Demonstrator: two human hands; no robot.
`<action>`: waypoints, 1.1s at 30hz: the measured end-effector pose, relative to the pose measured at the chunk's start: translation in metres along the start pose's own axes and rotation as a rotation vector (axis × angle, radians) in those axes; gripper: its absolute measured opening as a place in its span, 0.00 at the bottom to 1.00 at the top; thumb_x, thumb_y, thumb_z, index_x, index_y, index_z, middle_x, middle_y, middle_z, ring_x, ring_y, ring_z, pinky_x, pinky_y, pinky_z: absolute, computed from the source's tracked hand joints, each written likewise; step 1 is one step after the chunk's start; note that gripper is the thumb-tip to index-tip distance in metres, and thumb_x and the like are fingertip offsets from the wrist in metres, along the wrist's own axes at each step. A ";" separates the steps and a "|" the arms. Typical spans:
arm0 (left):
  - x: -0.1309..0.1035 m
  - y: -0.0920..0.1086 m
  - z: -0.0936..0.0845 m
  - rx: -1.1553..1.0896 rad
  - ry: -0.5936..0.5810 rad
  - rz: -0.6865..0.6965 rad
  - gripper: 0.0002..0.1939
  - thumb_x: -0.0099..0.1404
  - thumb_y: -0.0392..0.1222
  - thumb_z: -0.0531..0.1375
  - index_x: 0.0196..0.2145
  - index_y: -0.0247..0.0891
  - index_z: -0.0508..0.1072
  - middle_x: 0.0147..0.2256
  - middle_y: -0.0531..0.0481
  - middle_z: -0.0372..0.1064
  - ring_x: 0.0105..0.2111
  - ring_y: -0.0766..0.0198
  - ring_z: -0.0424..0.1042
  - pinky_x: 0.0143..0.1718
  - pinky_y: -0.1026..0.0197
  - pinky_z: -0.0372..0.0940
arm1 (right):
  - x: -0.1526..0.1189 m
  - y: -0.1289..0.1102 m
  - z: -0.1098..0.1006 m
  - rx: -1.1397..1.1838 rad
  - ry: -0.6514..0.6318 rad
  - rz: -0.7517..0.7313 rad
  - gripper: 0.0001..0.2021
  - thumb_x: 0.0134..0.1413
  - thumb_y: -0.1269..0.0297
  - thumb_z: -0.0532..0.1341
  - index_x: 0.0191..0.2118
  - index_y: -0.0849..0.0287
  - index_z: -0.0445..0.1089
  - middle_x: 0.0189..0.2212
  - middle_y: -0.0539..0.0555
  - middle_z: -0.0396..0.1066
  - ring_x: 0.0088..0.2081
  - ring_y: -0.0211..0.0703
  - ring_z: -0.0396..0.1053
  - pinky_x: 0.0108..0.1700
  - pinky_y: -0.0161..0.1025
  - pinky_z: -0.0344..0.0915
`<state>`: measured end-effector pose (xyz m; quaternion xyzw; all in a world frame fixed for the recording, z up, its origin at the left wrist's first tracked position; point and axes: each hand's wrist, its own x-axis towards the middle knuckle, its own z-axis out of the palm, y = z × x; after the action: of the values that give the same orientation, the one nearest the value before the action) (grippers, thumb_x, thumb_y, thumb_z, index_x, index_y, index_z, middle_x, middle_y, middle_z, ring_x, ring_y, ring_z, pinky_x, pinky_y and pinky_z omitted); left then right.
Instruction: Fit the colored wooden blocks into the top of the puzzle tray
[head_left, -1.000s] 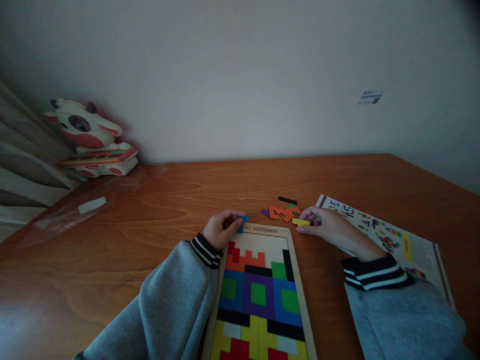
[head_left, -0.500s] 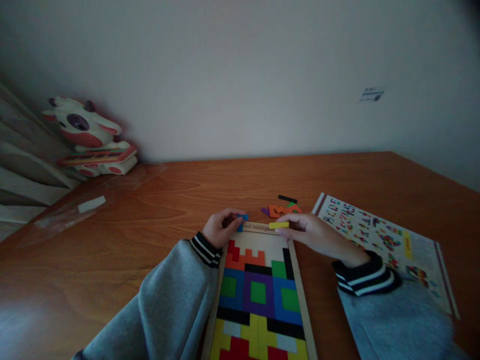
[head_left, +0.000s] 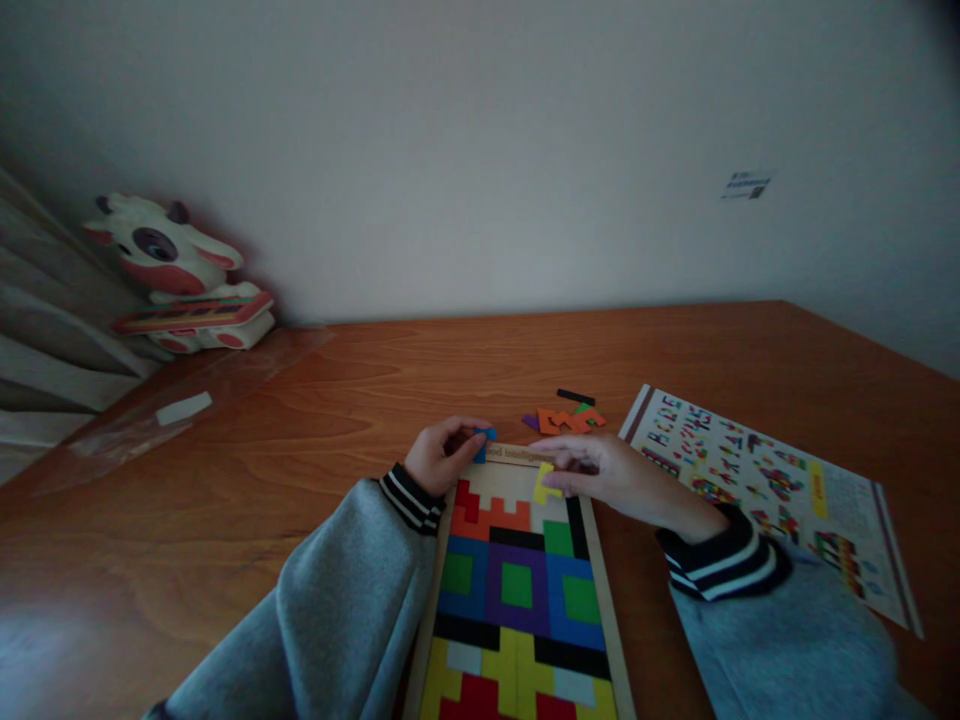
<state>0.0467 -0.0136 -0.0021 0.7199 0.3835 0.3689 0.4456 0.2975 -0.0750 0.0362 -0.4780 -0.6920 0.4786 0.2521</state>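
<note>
A wooden puzzle board (head_left: 604, 600) lies in front of me, its lower part filled with coloured block pieces and its top part showing a bare pale surface. My left hand (head_left: 444, 456) pinches a blue piece (head_left: 482, 447) at the board's top left corner. At the top right, my right hand (head_left: 592, 466) has its thumb against a yellow piece (head_left: 546, 484), which lies over the bare part, its other fingers stretched above it. Red (head_left: 468, 500) and orange (head_left: 510, 516) pieces sit below the bare part.
Behind the board lie loose orange pieces (head_left: 561, 421), a purple one and a black strip (head_left: 576, 397). A printed pattern sheet (head_left: 787, 490) lies on the right. A cow toy (head_left: 180, 270) stands at the back left, near clear tape (head_left: 112, 440) on the table (head_left: 360, 390).
My right hand has come down toward the bare part of the board, and the yellow piece now lies flat instead of edge-on. My left hand has stayed with the blue piece.
</note>
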 end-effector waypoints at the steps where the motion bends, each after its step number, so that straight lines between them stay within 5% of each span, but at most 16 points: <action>1: 0.000 0.001 0.000 -0.004 0.002 0.000 0.18 0.63 0.49 0.60 0.44 0.31 0.73 0.33 0.46 0.74 0.28 0.66 0.70 0.29 0.66 0.64 | 0.000 0.000 0.002 -0.023 -0.008 0.008 0.18 0.54 0.56 0.63 0.49 0.59 0.70 0.32 0.52 0.75 0.34 0.41 0.72 0.37 0.37 0.67; 5: 0.000 0.002 0.000 0.002 0.008 -0.001 0.18 0.63 0.49 0.60 0.44 0.31 0.73 0.32 0.46 0.74 0.28 0.66 0.70 0.29 0.66 0.64 | 0.000 0.000 0.008 -0.165 -0.029 0.019 0.12 0.53 0.56 0.64 0.39 0.58 0.74 0.29 0.52 0.75 0.31 0.40 0.71 0.32 0.35 0.65; 10: -0.001 0.002 -0.001 -0.008 -0.004 -0.002 0.19 0.63 0.50 0.59 0.44 0.32 0.73 0.34 0.45 0.74 0.30 0.65 0.72 0.31 0.64 0.66 | -0.001 -0.002 0.007 -0.372 0.009 -0.032 0.13 0.52 0.53 0.64 0.38 0.56 0.76 0.26 0.50 0.72 0.27 0.38 0.67 0.29 0.35 0.61; 16: -0.001 0.001 0.000 0.025 0.005 0.007 0.17 0.63 0.49 0.59 0.44 0.33 0.73 0.32 0.47 0.73 0.29 0.66 0.70 0.30 0.64 0.65 | -0.003 -0.004 0.009 -0.377 -0.015 -0.066 0.14 0.52 0.54 0.65 0.42 0.53 0.76 0.33 0.52 0.71 0.33 0.39 0.69 0.34 0.35 0.63; 27: -0.001 0.002 -0.001 0.032 0.004 -0.005 0.18 0.63 0.49 0.59 0.44 0.32 0.73 0.33 0.45 0.74 0.29 0.65 0.71 0.31 0.64 0.65 | -0.003 -0.005 0.008 -0.355 -0.046 -0.057 0.12 0.53 0.54 0.64 0.38 0.56 0.76 0.31 0.52 0.73 0.31 0.39 0.69 0.33 0.35 0.62; 30: -0.001 0.004 -0.001 0.029 0.008 -0.010 0.19 0.63 0.50 0.60 0.44 0.32 0.73 0.33 0.45 0.74 0.29 0.65 0.71 0.30 0.64 0.65 | -0.002 -0.007 0.006 -0.361 0.035 -0.080 0.12 0.59 0.55 0.59 0.39 0.56 0.75 0.32 0.53 0.74 0.31 0.40 0.69 0.33 0.36 0.63; 33: -0.001 0.003 -0.001 0.003 0.000 -0.016 0.19 0.62 0.51 0.60 0.44 0.32 0.73 0.34 0.45 0.74 0.30 0.64 0.72 0.31 0.63 0.66 | 0.000 -0.002 -0.002 -0.450 0.246 -0.083 0.13 0.62 0.57 0.55 0.38 0.56 0.74 0.34 0.54 0.74 0.33 0.43 0.70 0.36 0.39 0.64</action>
<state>0.0462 -0.0150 0.0007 0.7174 0.3897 0.3648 0.4476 0.2981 -0.0745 0.0388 -0.5479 -0.7641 0.2403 0.2412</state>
